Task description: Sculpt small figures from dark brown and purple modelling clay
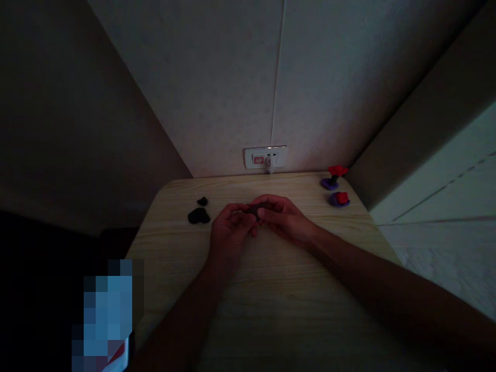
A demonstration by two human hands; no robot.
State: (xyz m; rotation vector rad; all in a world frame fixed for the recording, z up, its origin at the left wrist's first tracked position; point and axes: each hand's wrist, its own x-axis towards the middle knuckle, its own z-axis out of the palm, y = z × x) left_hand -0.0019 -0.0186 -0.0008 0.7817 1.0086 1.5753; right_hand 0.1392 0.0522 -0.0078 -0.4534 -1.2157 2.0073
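Step in hand, I judge: a small dark lump (pixel 256 209) is prob. being shaped w/ the fingers. It is between both hands, over the far half of the worktop (pixel 267 305). The L hand (pixel 231 223) is nearly closed, thumb and fingers bent at the left end of the lump; the R hand (pixel 285 216) pinches the right end, w/ its thumb on the near side. Exact finger contact I cannot tell, b/c the light is poor. To the left lie a larger black piece (pixel 199 216) and, just beyond, a smaller black piece (pixel 202 201). At far right are a red flower-like piece (pixel 338 170) and, nearer, a red-and-purple piece (pixel 342 198). The next move, IMO, calls for light, even pressure, w/ one hand steadying the lump.
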